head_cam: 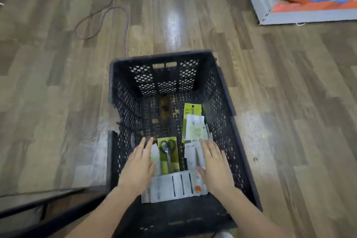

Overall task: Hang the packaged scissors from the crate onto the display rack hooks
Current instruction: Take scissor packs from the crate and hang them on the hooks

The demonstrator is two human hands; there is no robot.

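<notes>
**Both hands reach into the crate for a pack of scissors**

The step in hand looks like picking one pack out of the black crate (222,91), which stands on the wood floor (58,83). To do it well, the person should settle on a single card, pinch it near its hang hole, and lift it straight up so the neighbouring packs stay flat and do not snag on the mesh walls.

The left hand (138,166) and the right hand (215,162) are apart, both with fingers straight and spread, holding nothing. The green scissors pack (168,155) lies flat on the crate bottom between them, just beside the left hand's fingers. The right hand lies over a white pack (190,155). More packs (193,121) lie beyond the right hand, and a wide white card (173,185) sits across the near side between the wrists. No display rack hooks are in view.
</notes>
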